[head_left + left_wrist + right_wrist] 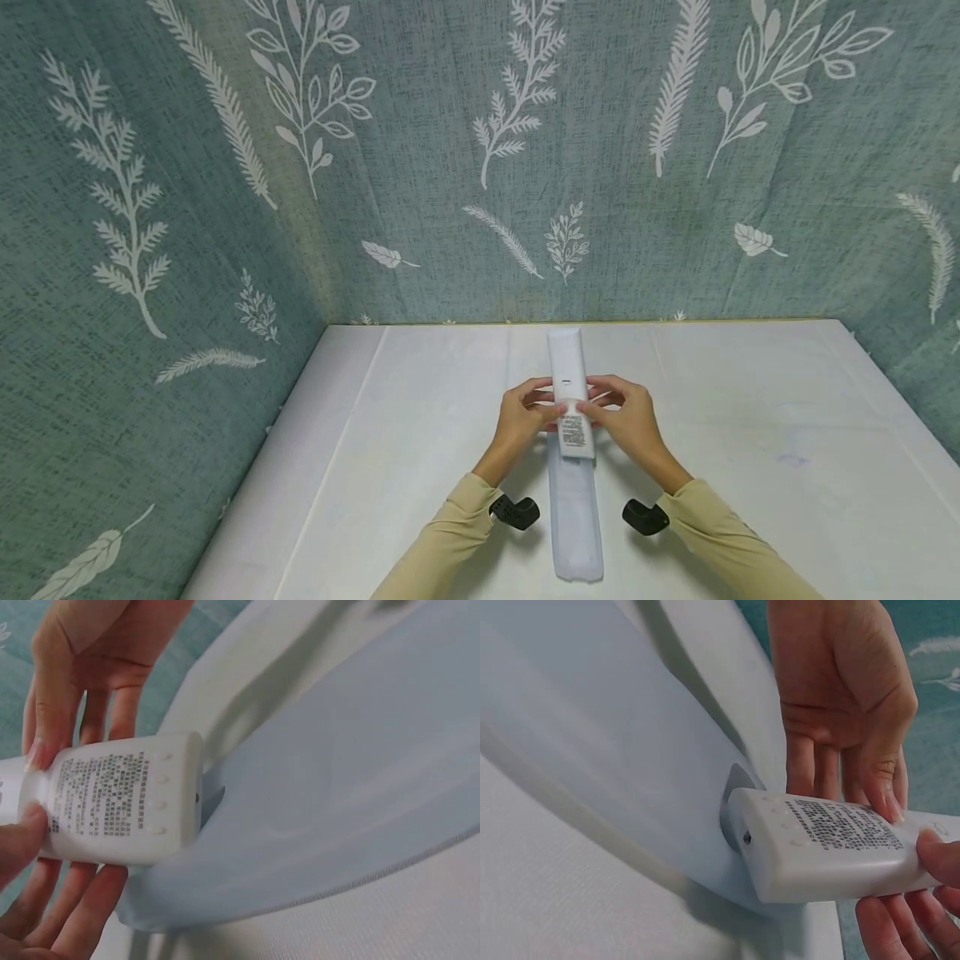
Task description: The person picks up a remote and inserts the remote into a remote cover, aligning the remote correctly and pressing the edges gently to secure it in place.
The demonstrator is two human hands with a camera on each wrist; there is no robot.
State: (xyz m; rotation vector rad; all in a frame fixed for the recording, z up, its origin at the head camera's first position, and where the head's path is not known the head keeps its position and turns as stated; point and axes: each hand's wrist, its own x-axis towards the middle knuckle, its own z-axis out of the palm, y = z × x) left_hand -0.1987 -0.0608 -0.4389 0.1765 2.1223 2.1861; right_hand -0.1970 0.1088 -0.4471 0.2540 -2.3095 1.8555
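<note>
A long white remote control [567, 358] is gripped by both hands, its printed label side facing up. My left hand [519, 414] holds its left edge, thumb on the back and fingers beneath. Opposite, my right hand [632, 414] grips the other edge, thumb near the left thumb. A long pale bluish sleeve [576, 521] lies along the table below, its near end toward the person. In the left wrist view, the remote's near end overlaps the sleeve [337, 750] beside a dark opening. A small hole shows in that end in the right wrist view, by the sleeve [630, 735].
The white table [750, 442] surrounds the hands and sleeve. Green leaf-patterned fabric [420, 167] stands upright behind it and at both sides. A black device [517, 512] sits at the left wrist, another black device [645, 517] at the right.
</note>
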